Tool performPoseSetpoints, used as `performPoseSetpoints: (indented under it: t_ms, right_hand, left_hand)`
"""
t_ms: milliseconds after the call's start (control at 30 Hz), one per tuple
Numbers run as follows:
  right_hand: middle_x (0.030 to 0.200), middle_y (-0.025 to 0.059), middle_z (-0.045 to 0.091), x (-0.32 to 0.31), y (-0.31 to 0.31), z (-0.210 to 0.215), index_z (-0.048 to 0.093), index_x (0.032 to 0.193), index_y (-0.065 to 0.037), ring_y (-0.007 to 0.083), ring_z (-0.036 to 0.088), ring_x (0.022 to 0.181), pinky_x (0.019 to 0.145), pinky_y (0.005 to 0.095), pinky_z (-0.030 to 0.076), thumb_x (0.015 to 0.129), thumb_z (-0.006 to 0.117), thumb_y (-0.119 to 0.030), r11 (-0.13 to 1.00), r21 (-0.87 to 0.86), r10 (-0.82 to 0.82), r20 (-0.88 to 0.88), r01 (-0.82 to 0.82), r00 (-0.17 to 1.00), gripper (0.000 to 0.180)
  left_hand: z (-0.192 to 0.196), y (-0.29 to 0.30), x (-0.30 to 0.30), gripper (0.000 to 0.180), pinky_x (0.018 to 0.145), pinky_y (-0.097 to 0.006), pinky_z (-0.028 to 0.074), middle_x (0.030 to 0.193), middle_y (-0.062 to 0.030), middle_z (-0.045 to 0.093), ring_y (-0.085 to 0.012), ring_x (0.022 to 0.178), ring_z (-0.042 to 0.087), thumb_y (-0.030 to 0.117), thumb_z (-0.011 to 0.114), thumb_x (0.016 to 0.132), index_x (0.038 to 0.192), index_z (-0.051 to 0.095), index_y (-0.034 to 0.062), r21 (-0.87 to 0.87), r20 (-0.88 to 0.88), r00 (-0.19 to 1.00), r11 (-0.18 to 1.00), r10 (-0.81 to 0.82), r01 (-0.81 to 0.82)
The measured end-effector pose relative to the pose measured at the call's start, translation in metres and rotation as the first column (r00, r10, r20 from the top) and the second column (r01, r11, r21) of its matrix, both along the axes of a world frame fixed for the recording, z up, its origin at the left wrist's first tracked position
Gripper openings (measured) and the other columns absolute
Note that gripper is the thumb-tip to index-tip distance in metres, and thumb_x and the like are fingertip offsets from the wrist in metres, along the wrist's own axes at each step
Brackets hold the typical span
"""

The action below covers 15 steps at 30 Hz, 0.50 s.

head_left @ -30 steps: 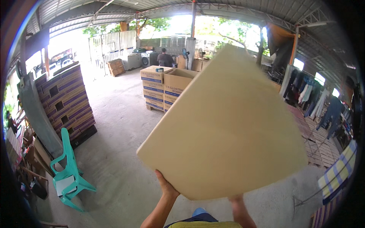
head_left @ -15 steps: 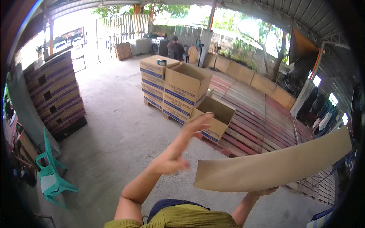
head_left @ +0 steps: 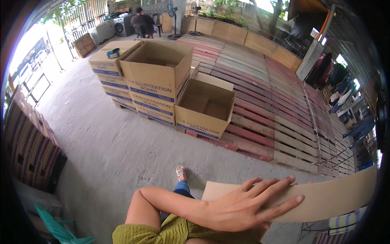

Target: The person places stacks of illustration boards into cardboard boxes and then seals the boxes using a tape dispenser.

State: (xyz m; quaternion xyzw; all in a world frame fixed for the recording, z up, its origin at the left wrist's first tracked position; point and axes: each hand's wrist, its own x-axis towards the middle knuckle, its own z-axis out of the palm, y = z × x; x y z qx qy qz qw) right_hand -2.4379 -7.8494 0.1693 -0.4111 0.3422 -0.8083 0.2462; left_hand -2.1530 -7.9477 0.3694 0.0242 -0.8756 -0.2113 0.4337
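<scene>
Olive-green textured short sleeve point(head_left: 137, 234), blue jeans point(head_left: 182, 187), pale strappy sandal point(head_left: 180, 173), bare left hand point(head_left: 248, 206)

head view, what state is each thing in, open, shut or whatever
Brown board: raised off the floor
Left hand: fingers spread, resting on the board
Top middle carton: open
Lower right carton: open
Top left carton: shut
Blue roll: lying on the shut carton
Blue fan: upright; spinning or not, cannot tell

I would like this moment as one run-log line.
Left hand: open, spread across long tan cardboard piece; right hand: not clearly visible; ahead: open brown cardboard boxes
</scene>
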Motion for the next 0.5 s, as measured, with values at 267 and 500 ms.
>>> performPoseSetpoints:
  t_ms: [267,500]
  right_hand:
    - [0.131,0.0143,0.045,-0.108,-0.225,-0.019,0.039,0.133,-0.003,0.0297,0.048,0.118,0.096,0.0485,0.042,0.081,0.058,-0.037,0.995,-0.021,0.101,0.03,-0.1,0.994,0.065]
    - [0.119,0.0129,0.053,-0.138,-0.467,-0.018,0.044,0.128,0.0,0.0254,0.052,0.11,0.092,0.0404,0.043,0.071,0.071,-0.02,0.702,0.62,-0.371,-0.103,0.351,0.923,0.066]
  left_hand:
    - [-0.04,-0.314,-0.071,0.075,0.105,-0.05,0.03,0.135,-0.0283,0.034,-0.0403,0.123,0.038,0.016,0.062,0.081,0.145,0.023,0.0071,0.346,0.058,0.993,0.931,0.105,-0.119]
    - [-0.174,-0.558,-0.138,0.069,0.105,-0.042,0.03,0.134,-0.0269,0.036,-0.0395,0.125,0.037,0.017,0.055,0.09,0.145,0.014,0.0041,0.813,0.238,0.968,0.53,0.075,-0.241]
